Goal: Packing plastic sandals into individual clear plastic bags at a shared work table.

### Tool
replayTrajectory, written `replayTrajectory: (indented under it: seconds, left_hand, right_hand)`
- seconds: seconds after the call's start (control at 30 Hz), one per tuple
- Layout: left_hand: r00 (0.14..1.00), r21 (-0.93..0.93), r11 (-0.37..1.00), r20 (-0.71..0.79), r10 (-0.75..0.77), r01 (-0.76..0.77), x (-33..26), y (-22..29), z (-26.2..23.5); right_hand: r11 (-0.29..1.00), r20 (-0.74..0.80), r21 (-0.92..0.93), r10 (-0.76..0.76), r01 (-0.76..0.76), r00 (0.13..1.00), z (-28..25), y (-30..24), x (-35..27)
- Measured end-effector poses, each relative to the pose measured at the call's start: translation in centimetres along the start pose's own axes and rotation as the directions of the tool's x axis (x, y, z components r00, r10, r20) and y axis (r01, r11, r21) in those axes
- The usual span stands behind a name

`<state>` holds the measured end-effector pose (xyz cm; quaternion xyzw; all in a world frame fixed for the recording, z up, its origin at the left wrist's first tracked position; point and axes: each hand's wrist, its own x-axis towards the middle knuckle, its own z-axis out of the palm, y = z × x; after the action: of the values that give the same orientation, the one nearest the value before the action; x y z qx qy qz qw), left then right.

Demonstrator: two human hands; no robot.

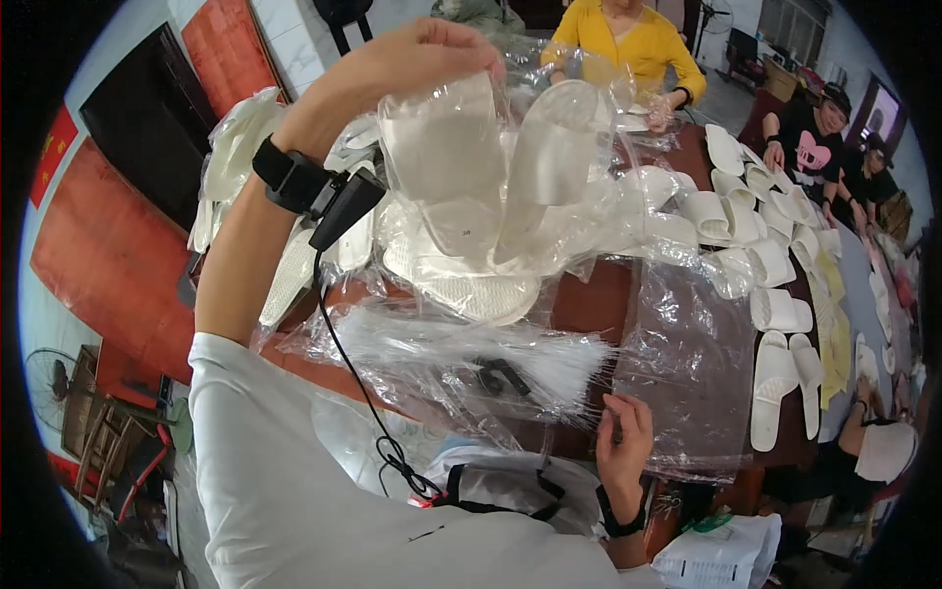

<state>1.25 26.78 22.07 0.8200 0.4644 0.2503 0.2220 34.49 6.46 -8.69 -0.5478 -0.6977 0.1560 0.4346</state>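
My left hand point(456, 51) is raised over the table, fingers closed on the top of a clear plastic bag point(500, 211). Inside the bag hangs a pair of white slippers point(554, 147), one sole turned toward me. Below it, more white slippers point(481, 294) with textured soles lie in clear plastic. A bundle of thin white strips point(471, 344) in clear film rests in front of me. My right hand point(625, 442) is at the near table edge, loosely curled with nothing in it. It is beside flat, clear plastic bags point(687, 383).
Rows of white slippers point(775, 378) cover the table's right side. Across the table sits a person in a yellow top point(628, 49); other people work at the right. A white plastic bag point(721, 552) is below the near edge. A cable point(343, 363) hangs from my left wrist.
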Motion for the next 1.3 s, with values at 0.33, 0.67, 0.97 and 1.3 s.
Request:
replayTrajectory:
  seconds: [0.33,0.67,0.97,1.3]
  left_hand:
    - [0.993,-0.229,0.969,-0.099,0.069,-0.091,0.4,1.9,-0.1]
    - [0.988,-0.041,0.989,0.072,-0.137,0.14,2.1,-8.8,5.9]
    - [0.992,0.391,0.918,-0.126,-0.023,0.071,2.1,-10.1,9.6]
    - [0.991,0.047,0.993,-0.075,-0.109,0.113,2.7,-5.2,11.7]
  right_hand:
    - [0.993,0.038,0.108,-0.043,0.039,0.998,0.0,-1.3,1.9]
    - [0.981,0.028,0.148,-0.133,0.127,0.991,1.3,-2.8,4.3]
    - [0.979,0.167,-0.03,-0.196,0.204,0.966,5.1,-2.7,5.2]
    - [0.995,0.122,0.017,-0.102,0.1,0.987,6.7,-2.4,6.0]
